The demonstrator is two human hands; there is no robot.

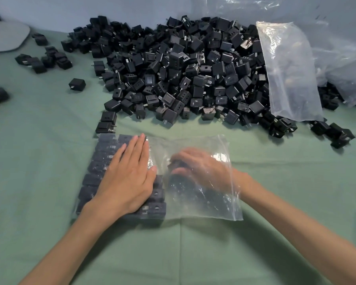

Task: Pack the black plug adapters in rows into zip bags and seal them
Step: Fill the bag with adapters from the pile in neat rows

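Two bare forearms are reaching in over the green cloth [49,161]. The left hand [130,175] is lying flat, fingers straight, pressing on the boxy black adapters [95,167] lined up in rows in the left part of a clear, crinkly zip bag [203,204]. The right hand [201,167] is sitting inside the bag's right side, blurred behind shiny plastic; whether it is gripping anything I cannot tell. Smooth cloth is lying free between the bag's far edge and the big loose pile [183,68]. A bigger clear bag [290,68] is leaning on the pile's right edge.
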